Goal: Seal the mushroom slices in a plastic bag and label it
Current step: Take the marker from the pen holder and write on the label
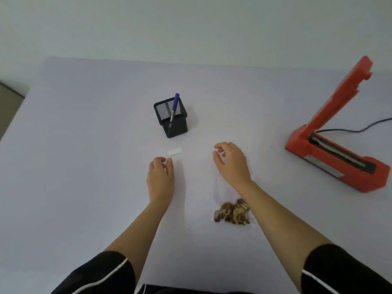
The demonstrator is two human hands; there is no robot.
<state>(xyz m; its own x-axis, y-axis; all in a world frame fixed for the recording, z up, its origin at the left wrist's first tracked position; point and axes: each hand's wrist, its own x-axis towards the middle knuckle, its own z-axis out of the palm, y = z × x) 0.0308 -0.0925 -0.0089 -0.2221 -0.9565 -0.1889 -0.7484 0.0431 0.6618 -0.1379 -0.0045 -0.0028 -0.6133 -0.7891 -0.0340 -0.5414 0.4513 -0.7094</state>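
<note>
Lilac-white surface (84,145), head view, logged left to right.

- Left sleeve (99,272): black with a white stripe, at the bottom edge; the bare forearm runs up and to the right from it.
- Mesh pen holder (177,126): black, square, upright near the middle of the surface. One blue pen (175,103) stands in it, leaning to the right.
- Label (174,151): small white rectangle lying flat, just in front of the holder.
- Left-hand grip (160,179): palm down, fingers loosely curled, narrow gap between thumb and forefinger, nothing seen in it. Fingertips sit just short of the label; contact not evident.
- Plastic bag (220,192): clear, flat on the surface, right of the left forearm. Mushroom slices (232,212), brown, are bunched at its near end. Its far end passes under the right wrist; whether the mouth is sealed cannot be read.
- Right-hand grip (232,164): above the far end of the bag, fingers curved, thumb and fingers apart, holding nothing.
- Heat sealer (339,166): red, at the right edge, well apart from the bag, with its arm (343,92) raised steeply. A black cord (360,129) leads off to the right.
</note>
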